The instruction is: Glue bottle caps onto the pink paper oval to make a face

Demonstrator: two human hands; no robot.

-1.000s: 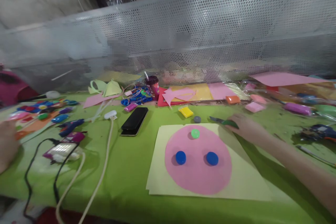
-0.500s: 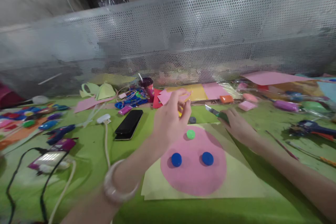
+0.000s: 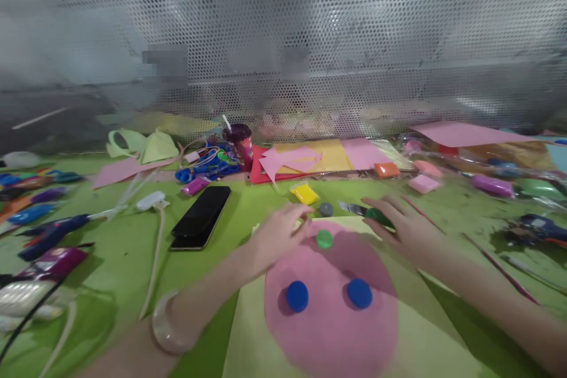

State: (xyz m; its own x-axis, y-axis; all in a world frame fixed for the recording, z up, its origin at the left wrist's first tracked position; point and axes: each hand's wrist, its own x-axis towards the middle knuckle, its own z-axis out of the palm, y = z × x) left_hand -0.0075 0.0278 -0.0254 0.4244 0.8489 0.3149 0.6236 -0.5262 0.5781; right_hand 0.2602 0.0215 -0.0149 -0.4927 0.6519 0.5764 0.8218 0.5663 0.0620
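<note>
A pink paper circle [image 3: 332, 325] lies on a pale yellow sheet [image 3: 425, 331] on the green table. On the circle sit two blue bottle caps [image 3: 297, 296] [image 3: 359, 293] and a green cap [image 3: 324, 239] near its top edge. My left hand [image 3: 279, 233] rests low on the circle's upper left edge, fingertips just left of the green cap, nothing visible in it. My right hand [image 3: 398, 224] lies at the sheet's upper right corner, fingers over a green-handled cutter [image 3: 376, 216] whose blade points left.
A grey cap [image 3: 326, 209] and yellow block [image 3: 305, 194] lie just beyond the sheet. A black phone [image 3: 201, 224], white cable [image 3: 153, 248], scissors [image 3: 208, 165], a dark cup [image 3: 241, 142] and coloured paper sheets [image 3: 328, 156] stand further back. A perforated metal screen [image 3: 310, 59] walls the rear.
My left hand came in from the left, rose above the circle, then dropped onto its upper left edge. The view moved closer and lower. My right hand stayed on the cutter.
</note>
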